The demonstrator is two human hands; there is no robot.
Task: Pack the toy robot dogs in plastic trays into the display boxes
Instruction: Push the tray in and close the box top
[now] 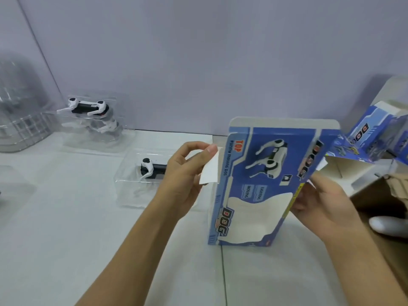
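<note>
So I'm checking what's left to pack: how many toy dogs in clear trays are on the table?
2. One tray stands at the back left by the wall; the other lies nearer, partly behind the left hand. More may be hidden out of view.

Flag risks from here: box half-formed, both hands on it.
1. The left hand pinches only the thin white side flap of the display box; it may crease or tear.
2. The trayed robot dog lies right behind that hand and could get knocked.
</note>
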